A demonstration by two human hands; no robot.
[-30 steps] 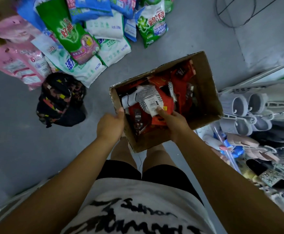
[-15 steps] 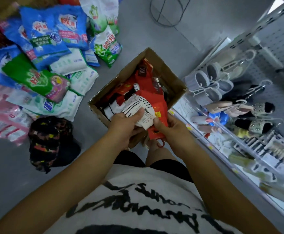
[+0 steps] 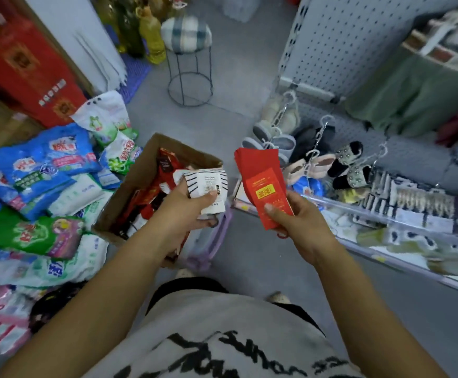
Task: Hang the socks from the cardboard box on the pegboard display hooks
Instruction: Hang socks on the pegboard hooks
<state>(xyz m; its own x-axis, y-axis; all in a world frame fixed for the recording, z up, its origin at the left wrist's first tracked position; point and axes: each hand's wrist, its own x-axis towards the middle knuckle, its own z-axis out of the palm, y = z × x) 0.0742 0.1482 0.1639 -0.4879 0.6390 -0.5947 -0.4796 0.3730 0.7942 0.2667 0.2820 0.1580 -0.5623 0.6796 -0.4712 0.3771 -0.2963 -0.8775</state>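
**A pair of socks in each hand, beside the open box**

Bags of washing powder [image 3: 42,173] lie heaped on the grey floor at the far left, with a red carton [image 3: 23,61] standing behind them. Just to their right sits the open cardboard box [image 3: 138,181], with more red sock packs [image 3: 159,184] piled inside. Over the box's right side, the left hand [image 3: 184,211] grips a white pair of socks with black stripes [image 3: 208,181], its thumb pressed on the paper label. Farther back on the floor stands a wire-legged stool [image 3: 188,36] with a plaid cushion.

The right hand [image 3: 298,219] is held apart from the left. It pinches a red pair of socks [image 3: 260,178] by the lower end, thumb across the red and yellow label, so the pair stands upright. A small red loop shows below the palm.

At the right rises the white pegboard [image 3: 342,39], with slippers [image 3: 315,162] hanging in front of it. Below them runs a shelf [image 3: 402,257] of small goods, too blurred to name.
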